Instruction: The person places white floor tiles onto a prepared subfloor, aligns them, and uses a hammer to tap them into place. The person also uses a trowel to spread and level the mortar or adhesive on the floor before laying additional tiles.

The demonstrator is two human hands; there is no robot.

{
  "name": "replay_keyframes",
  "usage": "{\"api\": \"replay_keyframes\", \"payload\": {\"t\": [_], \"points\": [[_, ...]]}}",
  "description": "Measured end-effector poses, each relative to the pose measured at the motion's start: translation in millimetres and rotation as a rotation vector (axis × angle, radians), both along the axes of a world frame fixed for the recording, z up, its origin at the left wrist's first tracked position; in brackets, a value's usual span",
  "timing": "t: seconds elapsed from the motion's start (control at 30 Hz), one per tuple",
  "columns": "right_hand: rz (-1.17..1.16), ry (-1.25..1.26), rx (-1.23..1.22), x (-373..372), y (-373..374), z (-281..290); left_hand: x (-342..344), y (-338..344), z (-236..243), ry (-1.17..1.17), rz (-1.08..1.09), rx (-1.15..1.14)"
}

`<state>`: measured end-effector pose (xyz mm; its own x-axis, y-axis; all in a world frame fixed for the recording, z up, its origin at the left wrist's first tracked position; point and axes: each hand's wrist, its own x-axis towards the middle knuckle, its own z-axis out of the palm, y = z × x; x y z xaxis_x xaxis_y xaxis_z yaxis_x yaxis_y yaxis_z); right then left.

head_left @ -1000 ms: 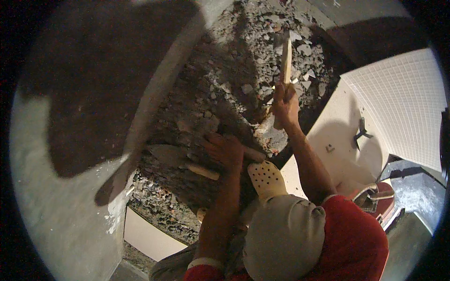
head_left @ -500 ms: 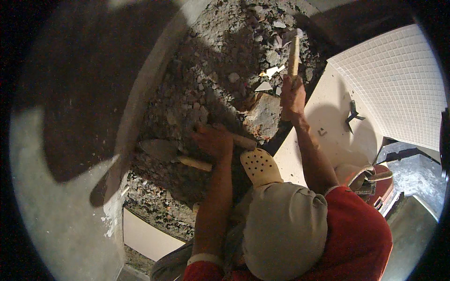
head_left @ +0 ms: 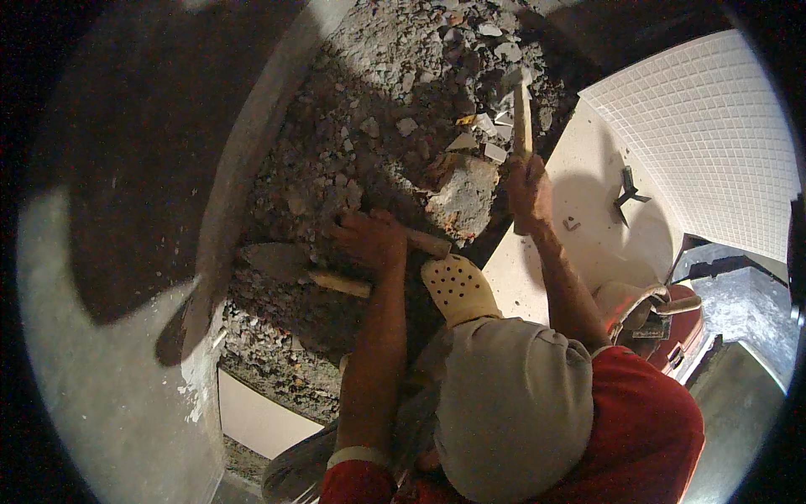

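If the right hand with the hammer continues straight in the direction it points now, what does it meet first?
The right hand holds a hammer pointing over the rubble. Straight on, it would probably meet the broken tile pieces beside the large chunk, though depth is unclear.

Wooden-handled hammer raised upright, chisel lying against grey rubble chunk
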<state>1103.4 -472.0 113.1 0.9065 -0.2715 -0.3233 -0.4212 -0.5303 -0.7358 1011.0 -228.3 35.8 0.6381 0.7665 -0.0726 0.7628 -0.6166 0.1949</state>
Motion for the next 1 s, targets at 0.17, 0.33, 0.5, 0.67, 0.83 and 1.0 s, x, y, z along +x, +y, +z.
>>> {"api": "replay_keyframes", "payload": {"t": [0.17, 0.33, 0.5, 0.67, 0.83, 1.0], "points": [[-0.043, -0.020, 0.141, 12.6, -6.0, -3.1, 1.6, -2.0, -2.5, -0.028, -0.023, -0.006], [0.077, -0.051, 0.054, 4.1, -8.4, -25.4, 12.7, 0.9, 12.5, -0.094, -0.059, 0.047], [0.121, -0.091, -0.127, -3.1, -11.7, -28.8, 21.3, 3.2, 37.0, 0.102, 0.102, -0.201], [0.161, 0.037, -0.072, 10.4, -10.0, -24.3, 15.2, 3.3, 42.6, -0.035, 0.035, -0.131], [0.302, -0.269, -0.238, 21.8, 9.2, -29.1, 0.3, -5.0, 34.0, -0.175, -0.044, -0.055], [0.389, -0.367, -0.350, 45.7, 36.3, -42.0, -3.4, -9.6, 29.3, -0.013, 0.000, -0.179]]}}
